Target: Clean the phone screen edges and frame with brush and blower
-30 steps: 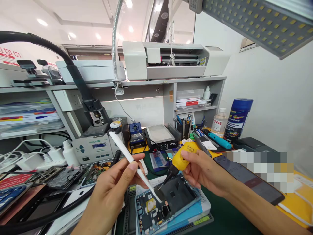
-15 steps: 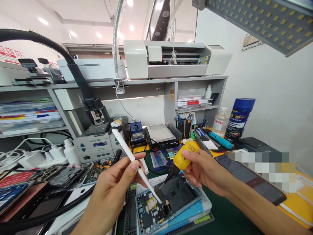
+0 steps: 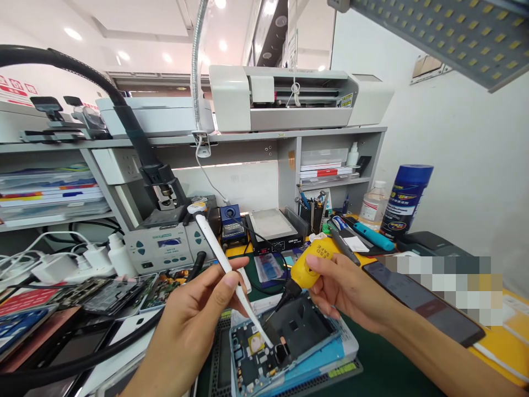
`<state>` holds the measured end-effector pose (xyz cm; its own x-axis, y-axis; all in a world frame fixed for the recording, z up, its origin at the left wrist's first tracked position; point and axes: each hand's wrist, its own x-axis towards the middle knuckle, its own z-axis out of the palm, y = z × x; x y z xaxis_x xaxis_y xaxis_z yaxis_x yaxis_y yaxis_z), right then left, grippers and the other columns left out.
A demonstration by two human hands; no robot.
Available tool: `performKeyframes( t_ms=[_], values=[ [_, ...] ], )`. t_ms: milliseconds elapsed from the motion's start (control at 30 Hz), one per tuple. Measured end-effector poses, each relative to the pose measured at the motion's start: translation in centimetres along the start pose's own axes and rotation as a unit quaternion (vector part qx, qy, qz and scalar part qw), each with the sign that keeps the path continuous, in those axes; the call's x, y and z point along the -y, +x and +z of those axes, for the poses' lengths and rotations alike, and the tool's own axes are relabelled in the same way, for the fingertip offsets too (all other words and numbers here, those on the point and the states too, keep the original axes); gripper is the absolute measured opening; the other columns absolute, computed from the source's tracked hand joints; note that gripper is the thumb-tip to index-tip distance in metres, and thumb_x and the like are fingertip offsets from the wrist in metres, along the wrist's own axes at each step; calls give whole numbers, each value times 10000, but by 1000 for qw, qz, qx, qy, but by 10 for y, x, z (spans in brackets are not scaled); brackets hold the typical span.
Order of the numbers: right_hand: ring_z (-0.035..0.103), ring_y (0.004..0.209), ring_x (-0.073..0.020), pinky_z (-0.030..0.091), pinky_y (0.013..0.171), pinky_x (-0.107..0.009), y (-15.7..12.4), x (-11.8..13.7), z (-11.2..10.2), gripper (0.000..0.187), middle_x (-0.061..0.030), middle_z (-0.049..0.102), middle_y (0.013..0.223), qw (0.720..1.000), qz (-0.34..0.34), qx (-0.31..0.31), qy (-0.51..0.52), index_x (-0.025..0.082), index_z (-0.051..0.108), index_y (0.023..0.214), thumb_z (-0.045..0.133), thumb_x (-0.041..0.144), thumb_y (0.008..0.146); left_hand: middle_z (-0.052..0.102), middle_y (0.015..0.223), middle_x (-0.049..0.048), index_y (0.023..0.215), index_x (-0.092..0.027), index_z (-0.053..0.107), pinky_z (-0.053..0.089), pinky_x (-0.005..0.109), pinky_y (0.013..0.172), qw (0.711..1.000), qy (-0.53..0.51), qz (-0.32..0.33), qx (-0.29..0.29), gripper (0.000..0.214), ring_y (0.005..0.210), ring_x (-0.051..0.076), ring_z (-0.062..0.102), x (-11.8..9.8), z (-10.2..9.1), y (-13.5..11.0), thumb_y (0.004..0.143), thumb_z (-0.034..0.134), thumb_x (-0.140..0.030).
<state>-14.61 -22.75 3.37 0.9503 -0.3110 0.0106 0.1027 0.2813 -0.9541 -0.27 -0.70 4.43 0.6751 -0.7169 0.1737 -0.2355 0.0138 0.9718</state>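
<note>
My left hand (image 3: 209,300) pinches a slim white brush (image 3: 215,242) by its handle, slanting down to the right. Its head, with what look like dark bristles (image 3: 270,326), is over an opened phone (image 3: 308,322) whose circuit board is exposed. In my right hand (image 3: 336,281) is a yellow squeeze bottle (image 3: 308,267) marked ESD SAFE, tilted down. The bottle's black nozzle ends in a thin needle pointing at the brush head; whether they touch I cannot tell. The phone lies on a white and blue box (image 3: 349,344).
Phone parts (image 3: 107,298) are piled at the left beside a grey rework station (image 3: 165,248). A thick black hose (image 3: 95,353) crosses the lower left. To the right lie a dark-screened phone (image 3: 425,303) and a blue spray can (image 3: 405,201). A lamp (image 3: 454,33) hangs overhead.
The bottle has moved slightly left and down, its nozzle closer to the brush head. The brush has shifted very slightly; both hands keep their hold.
</note>
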Motion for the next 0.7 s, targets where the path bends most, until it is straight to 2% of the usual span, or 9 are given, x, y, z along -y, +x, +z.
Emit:
performKeyframes(
  t_ms=[233, 567, 633, 700],
  values=[
    [548, 402, -71, 398, 331, -134, 0, 0, -1, 434, 21, 599, 576, 1000, -2, 2, -1, 132, 652, 692, 792, 509, 856, 748, 925, -20, 1373, -251, 608, 464, 217, 892, 999, 30, -9, 6, 549, 908, 169, 630, -3, -2, -2, 958, 584, -610],
    [546, 396, -69, 400, 327, -128, 0, 1, 0, 426, 22, 595, 564, 1000, -8, 1, -2, 123, 671, 710, 805, 504, 843, 725, 1011, -10, 1336, -273, 632, 459, 211, 920, 1000, 10, 1, 18, 501, 1002, 188, 619, 0, -3, -1, 960, 583, -599],
    [541, 395, -68, 406, 330, -127, 0, 1, 0, 438, 26, 585, 552, 1000, -9, 3, -2, 123, 657, 698, 807, 509, 841, 730, 1032, -1, 1292, -268, 657, 443, 236, 960, 1000, 16, -3, 17, 485, 1047, 207, 614, 1, -5, -1, 957, 578, -610],
    [535, 393, -66, 410, 331, -127, 0, 1, 0, 438, 30, 581, 545, 1000, -10, 3, -1, 124, 649, 706, 808, 510, 839, 735, 1017, 12, 1148, -255, 719, 425, 264, 1004, 999, 36, -2, 20, 442, 1098, 231, 609, -1, -5, -2, 954, 569, -623]
  ],
)
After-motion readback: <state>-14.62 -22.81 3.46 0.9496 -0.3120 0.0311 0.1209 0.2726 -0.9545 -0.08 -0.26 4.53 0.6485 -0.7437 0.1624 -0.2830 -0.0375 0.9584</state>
